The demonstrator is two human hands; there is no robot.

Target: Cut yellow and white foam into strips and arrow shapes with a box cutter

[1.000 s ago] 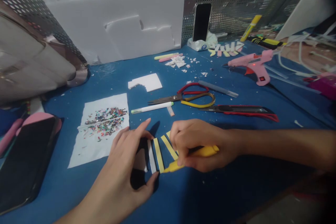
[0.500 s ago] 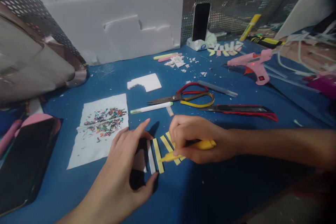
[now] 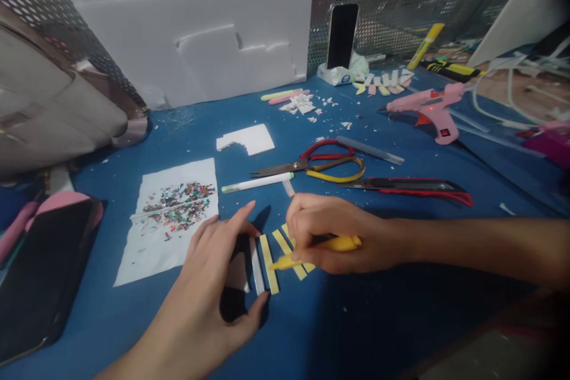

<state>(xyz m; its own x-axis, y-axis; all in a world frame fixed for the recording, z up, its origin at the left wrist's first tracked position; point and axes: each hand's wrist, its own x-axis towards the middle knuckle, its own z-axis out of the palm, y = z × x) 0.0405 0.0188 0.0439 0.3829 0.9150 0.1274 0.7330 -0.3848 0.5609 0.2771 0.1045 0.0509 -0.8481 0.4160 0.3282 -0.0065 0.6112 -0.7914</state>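
Note:
My right hand (image 3: pixel 332 234) is closed around a yellow marker (image 3: pixel 341 243). The marker's tip rests on a narrow yellow strip (image 3: pixel 269 264) lying on the blue surface. Left of that strip lies a white strip (image 3: pixel 257 267), framed by the spread thumb and fingers of my left hand (image 3: pixel 214 282). Their tips are at the ends of the two strips; whether they press on them I cannot tell. A pale flat piece (image 3: pixel 238 273) lies in the shadow under my left palm. More yellow strips (image 3: pixel 289 255) lie side by side, partly hidden by my right hand.
Beyond my hands are scissors (image 3: pixel 303 165), a white pen (image 3: pixel 256 183) and a utility knife (image 3: pixel 414 186). A pink glue gun (image 3: pixel 430 108) lies at the right. White paper (image 3: pixel 133 258) with shiny flakes and a dark phone (image 3: pixel 44 285) are at the left. White scraps (image 3: pixel 298 104) lie farther back.
The marker's tip has moved slightly up along the yellow strip, and my right hand has shifted a little with it. My left hand keeps its place.

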